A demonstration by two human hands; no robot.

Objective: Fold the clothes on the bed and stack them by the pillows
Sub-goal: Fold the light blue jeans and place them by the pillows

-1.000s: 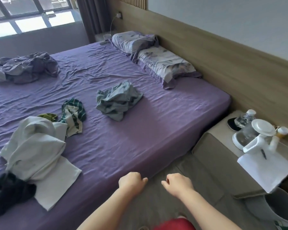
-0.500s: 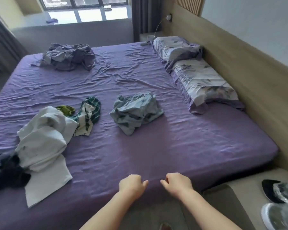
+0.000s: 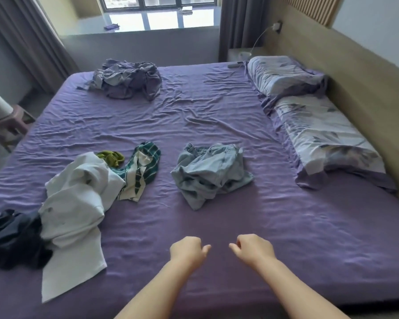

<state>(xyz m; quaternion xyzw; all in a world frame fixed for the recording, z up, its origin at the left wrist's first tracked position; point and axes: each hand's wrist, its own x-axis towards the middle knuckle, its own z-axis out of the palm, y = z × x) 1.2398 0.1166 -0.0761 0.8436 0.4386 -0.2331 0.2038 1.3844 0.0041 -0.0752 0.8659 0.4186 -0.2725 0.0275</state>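
The view has swung left since a second ago, the bedside stand gone and both hands now over the wrinkled purple bed sheet (image 3: 217,125). Left hand (image 3: 186,250) and right hand (image 3: 253,248) hover side by side, fingers curled into loose fists, gripping nothing. Ahead lies a crumpled pale-blue denim garment (image 3: 211,174); left of it a green-and-white checked cloth (image 3: 141,171), a rumpled white shirt (image 3: 76,203), a dark bundle (image 3: 12,238). Two floral pillows (image 3: 318,132) line the wooden headboard (image 3: 366,93)

Left hand (image 3: 187,249) and right hand (image 3: 255,248) side by side — fingers curled, empty, forearms extended forward.
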